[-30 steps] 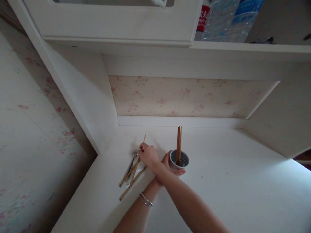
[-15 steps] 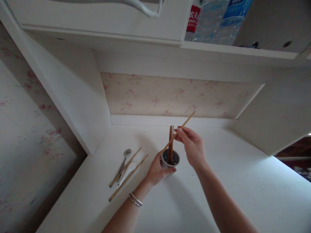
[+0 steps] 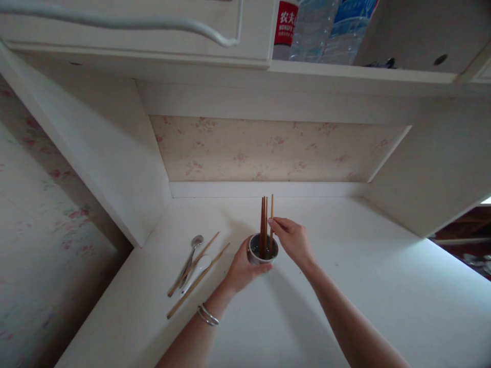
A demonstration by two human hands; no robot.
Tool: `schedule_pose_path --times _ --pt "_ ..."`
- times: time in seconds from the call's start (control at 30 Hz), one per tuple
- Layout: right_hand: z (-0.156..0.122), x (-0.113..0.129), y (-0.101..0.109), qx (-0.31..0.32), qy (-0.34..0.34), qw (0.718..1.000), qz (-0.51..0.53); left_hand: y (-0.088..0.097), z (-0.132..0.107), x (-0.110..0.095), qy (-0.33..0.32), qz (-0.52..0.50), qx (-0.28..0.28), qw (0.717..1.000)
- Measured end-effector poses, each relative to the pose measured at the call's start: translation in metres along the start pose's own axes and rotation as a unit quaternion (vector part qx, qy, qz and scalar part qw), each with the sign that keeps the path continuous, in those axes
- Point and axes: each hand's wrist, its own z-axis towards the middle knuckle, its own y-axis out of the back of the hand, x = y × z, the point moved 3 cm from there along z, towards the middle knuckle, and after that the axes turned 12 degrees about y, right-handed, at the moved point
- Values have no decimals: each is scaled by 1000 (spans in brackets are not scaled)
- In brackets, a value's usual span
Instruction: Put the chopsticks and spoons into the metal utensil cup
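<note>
My left hand is wrapped round a grey metal cup on the white tabletop. Several dark brown chopsticks stand upright inside it. Between thumb and fingers, my right hand pinches a lighter chopstick, upright with its lower end inside the cup's right side. To the left of the cup lie two light wooden chopsticks, a white spoon and a metal spoon, all slanting the same way. The metal spoon's handle is partly covered by a chopstick.
A white cabinet with a long handle overhangs the tabletop. Plastic bottles stand on its open shelf. White side panels bound the work space left and right, with a floral back wall behind.
The light chopstick in my right hand has gone from slanting across above the cup to upright, its lower end now in the cup. My left hand keeps hold of the cup.
</note>
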Motion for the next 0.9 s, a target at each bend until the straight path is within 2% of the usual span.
schedule_pose_path --times 0.2,0.47,0.9 --pt "-7 -6 -12 37 -2 998 -53 2 2 5 3 6 -5 1000" --pt "-6 -7 -15 42 -18 995 -88 3 3 6 -6 31 -19 999" --pt "-11 -18 -19 64 -37 997 -24 3 3 6 -21 40 -19 999"
